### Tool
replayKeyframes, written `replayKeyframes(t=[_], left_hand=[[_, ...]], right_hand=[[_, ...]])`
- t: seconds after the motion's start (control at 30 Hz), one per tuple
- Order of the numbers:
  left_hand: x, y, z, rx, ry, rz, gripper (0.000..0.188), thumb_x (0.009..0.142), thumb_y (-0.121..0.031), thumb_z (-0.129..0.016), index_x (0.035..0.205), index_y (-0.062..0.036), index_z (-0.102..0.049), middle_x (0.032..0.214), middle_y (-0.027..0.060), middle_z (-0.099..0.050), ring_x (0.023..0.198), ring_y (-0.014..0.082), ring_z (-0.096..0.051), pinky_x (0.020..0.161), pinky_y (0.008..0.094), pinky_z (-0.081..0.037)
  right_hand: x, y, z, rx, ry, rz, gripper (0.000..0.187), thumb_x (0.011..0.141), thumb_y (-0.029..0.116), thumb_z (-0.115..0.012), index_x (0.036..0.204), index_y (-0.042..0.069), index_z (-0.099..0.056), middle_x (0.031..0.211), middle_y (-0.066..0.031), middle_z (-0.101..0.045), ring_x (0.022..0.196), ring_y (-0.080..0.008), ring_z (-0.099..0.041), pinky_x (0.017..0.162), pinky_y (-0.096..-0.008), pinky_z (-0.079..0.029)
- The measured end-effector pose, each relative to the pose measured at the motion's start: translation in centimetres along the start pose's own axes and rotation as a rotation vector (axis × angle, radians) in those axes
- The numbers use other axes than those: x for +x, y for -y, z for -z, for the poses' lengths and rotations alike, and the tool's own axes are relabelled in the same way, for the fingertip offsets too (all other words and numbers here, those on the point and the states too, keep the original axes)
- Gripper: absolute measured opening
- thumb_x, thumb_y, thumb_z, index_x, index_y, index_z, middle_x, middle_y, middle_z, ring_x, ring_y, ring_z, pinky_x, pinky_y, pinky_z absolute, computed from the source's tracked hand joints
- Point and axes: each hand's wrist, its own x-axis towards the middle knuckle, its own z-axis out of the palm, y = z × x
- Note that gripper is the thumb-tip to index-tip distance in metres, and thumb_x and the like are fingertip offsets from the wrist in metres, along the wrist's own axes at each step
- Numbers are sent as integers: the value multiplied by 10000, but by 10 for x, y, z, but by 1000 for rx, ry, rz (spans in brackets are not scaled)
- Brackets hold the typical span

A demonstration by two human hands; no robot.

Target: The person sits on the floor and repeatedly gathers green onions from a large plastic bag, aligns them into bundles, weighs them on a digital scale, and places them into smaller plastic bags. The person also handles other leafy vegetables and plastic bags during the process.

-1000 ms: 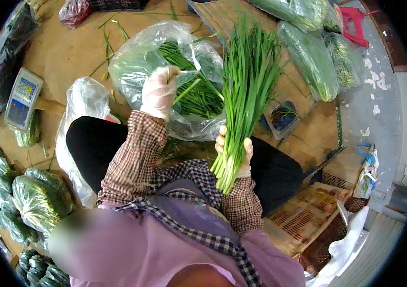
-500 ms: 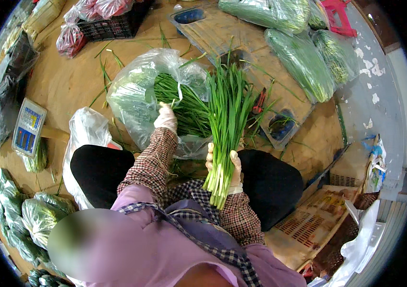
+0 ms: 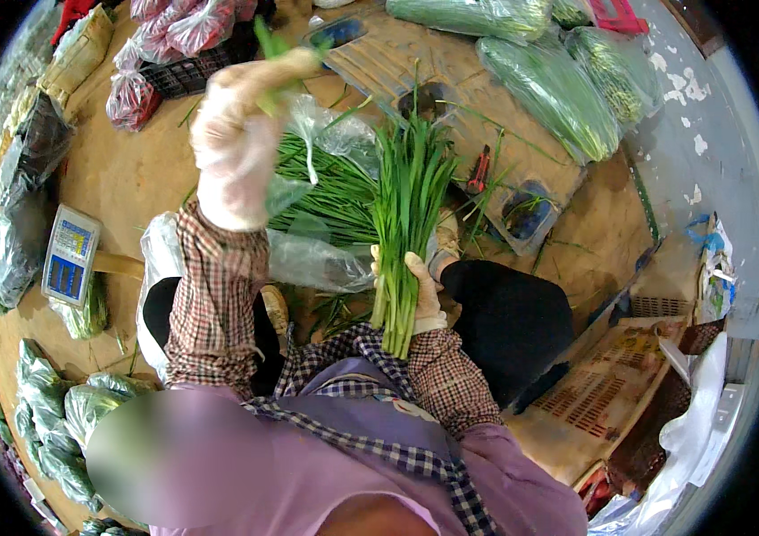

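Note:
A thick bundle of garlic chives (image 3: pixel 411 196), green leaves upward and pale stems downward, stands upright in front of me. My right hand (image 3: pixel 424 295), in a pale glove, is wrapped round its lower stems. Raised high at the left, my left hand (image 3: pixel 241 134) is gloved too and blurred by motion. A few blurred green leaves (image 3: pixel 271 40) show on both sides of its closed fingers. Behind the bundle, more chives (image 3: pixel 330 196) lie in an opened clear plastic bag (image 3: pixel 321 261), partly hidden by my left forearm.
Red-handled cutters (image 3: pixel 479 170) lie on a dirty plastic panel (image 3: pixel 379 67). Bagged greens (image 3: pixel 549 94) are piled far right. A black crate (image 3: pixel 187 73) holds bags of red produce. On the left stand a scale (image 3: pixel 70 255) and more bagged vegetables (image 3: pixel 45 429). Flattened cardboard (image 3: pixel 576 402) lies at right.
My left hand has swung up and left from the bag, with green leaves in it. My right hand still grips the chive bundle, and the whole view has shifted slightly.

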Motion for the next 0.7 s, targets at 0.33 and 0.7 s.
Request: replayKeyframes(t=[0.33, 0.7], left_hand=[[-178, -80, -44, 205, 795, 81, 547, 578, -176, -608, 1116, -119, -530, 1026, 105, -547, 855, 305, -551, 723, 356, -441], [-174, -82, -41, -170, 381, 824, 1205, 492, -185, -818, 1343, 13, 13, 1222, 211, -311, 1149, 321, -330, 949, 350, -324]], right_hand=[[6, -19, 4, 21, -38, -31, 558, 769, 404, -608, 1129, -2, -479, 912, -121, -590, 781, -210, -582, 687, -289, -507], [0, -17, -35, -273, -126, 384, 470, 797, 267, -590, 1171, 17, -452, 1084, -103, -540, 957, -218, -538, 832, -366, -453]])
